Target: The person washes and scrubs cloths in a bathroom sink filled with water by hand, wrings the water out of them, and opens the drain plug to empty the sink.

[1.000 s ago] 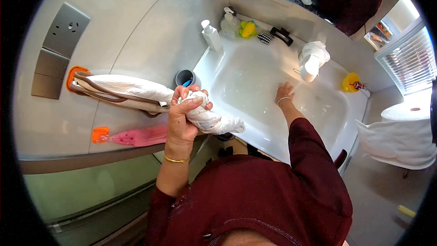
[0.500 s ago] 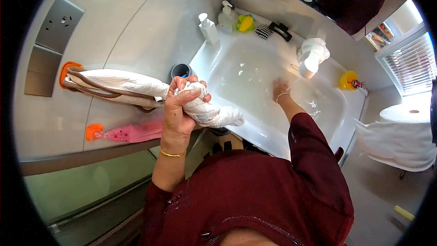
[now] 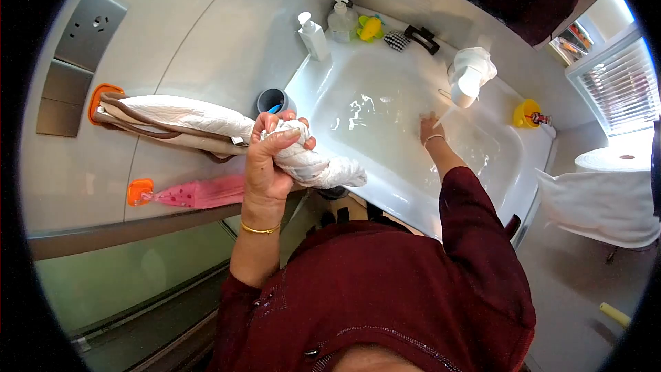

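Note:
My left hand is wrapped round a twisted white cloth, raised left of the white sink. The cloth's loose end points right, over the sink's near edge. My right hand is down in the sink, in shallow water, below the faucet, which has a white cloth or cover around it. Its fingers are partly blurred by the water, so their pose is unclear. A thin pale streak, perhaps running water, shows beside that hand.
On the sink's back ledge stand a white pump bottle, a clear pump bottle, a yellow-green toy and a black clip. A grey cup, hanging towels, a yellow cup and a paper roll are around.
My right hand has shifted slightly within the sink and the water's ripples have changed. A pale streak now shows beside it. My left hand still grips the twisted cloth.

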The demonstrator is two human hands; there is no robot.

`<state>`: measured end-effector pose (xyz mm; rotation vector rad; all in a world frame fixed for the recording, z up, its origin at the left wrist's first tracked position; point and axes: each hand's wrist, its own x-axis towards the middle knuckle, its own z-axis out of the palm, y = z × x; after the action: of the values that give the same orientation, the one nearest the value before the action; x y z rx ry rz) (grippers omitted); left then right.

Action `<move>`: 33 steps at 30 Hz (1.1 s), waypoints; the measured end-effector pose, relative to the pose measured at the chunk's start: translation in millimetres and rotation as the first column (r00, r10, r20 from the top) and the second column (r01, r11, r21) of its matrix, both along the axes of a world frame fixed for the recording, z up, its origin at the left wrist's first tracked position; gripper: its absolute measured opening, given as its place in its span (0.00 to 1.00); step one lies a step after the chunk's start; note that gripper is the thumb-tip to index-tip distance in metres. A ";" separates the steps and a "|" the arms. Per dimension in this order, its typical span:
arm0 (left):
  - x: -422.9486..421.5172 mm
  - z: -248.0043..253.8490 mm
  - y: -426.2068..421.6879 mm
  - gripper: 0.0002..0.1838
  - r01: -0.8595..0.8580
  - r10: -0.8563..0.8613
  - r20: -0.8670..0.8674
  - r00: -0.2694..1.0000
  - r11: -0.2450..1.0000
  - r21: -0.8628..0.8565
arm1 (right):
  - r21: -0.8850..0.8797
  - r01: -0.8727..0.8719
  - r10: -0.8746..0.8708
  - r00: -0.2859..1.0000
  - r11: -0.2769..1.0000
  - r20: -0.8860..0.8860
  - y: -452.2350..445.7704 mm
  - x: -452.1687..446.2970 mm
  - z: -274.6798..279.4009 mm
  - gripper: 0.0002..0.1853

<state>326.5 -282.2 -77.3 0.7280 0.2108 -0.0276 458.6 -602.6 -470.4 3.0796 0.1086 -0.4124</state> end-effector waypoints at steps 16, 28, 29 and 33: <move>-21.3 8.1 1.7 0.16 -0.035 0.033 0.027 0.999 0.998 0.056 | -0.067 0.166 -0.173 0.978 0.984 -0.114 31.5 -4.4 30.1 0.29; -2.3 1.1 -2.7 0.15 0.022 -0.022 0.027 0.999 1.000 0.017 | 0.149 0.365 -0.303 0.896 0.919 -0.323 -15.0 1.7 77.0 0.18; 0.4 1.9 -3.2 0.15 0.027 -0.027 0.010 1.000 1.000 0.005 | 0.156 0.392 -0.325 0.885 0.907 -0.333 -15.4 1.0 77.0 0.19; 12.3 0.9 -0.5 0.15 0.019 -0.020 -0.035 0.999 0.999 -0.044 | 0.224 0.516 -0.458 0.849 0.827 -0.265 -17.6 5.3 51.2 0.21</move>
<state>338.7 -282.7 -76.4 0.6861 0.2367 -0.0636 463.9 -620.2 -419.1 3.3092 -0.7034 -0.7904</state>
